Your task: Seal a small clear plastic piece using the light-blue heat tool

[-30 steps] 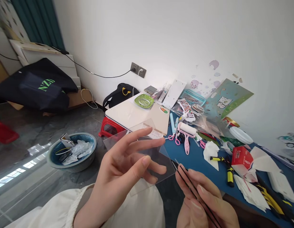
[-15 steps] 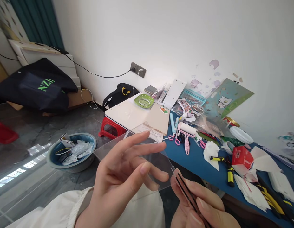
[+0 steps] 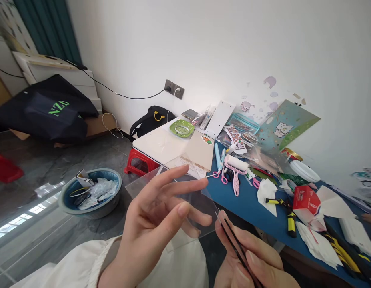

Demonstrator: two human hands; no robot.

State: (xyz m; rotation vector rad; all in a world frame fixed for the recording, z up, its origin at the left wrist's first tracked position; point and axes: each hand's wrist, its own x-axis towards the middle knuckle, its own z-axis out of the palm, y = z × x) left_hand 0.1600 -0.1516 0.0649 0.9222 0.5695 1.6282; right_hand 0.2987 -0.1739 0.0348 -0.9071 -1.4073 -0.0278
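Note:
My left hand (image 3: 161, 218) is held up with its fingers stretched and spread, and nothing shows between them. Behind and below it is a thin clear sheet (image 3: 205, 204), over my lap; whether the hand touches it I cannot tell. My right hand (image 3: 248, 256) pinches a pair of black tweezers (image 3: 237, 248), whose fine silvery tips point up and left, close to the left hand's fingertips. I cannot make out anything between the tips.
The blue tabletop (image 3: 231, 208) at right bears a pink lint roller (image 3: 236, 186), pink-handled scissors (image 3: 223, 178), a red box (image 3: 306, 199), crumpled tissues and yellow-black pliers (image 3: 291, 224). A white table (image 3: 155, 142) holds a green dish (image 3: 181, 128). A basin (image 3: 65, 206) stands on the floor at left.
The clear sheet has shifted slightly right. The tweezers have turned a little in my right hand, and their tips sit slightly further left. My left hand stays almost in place.

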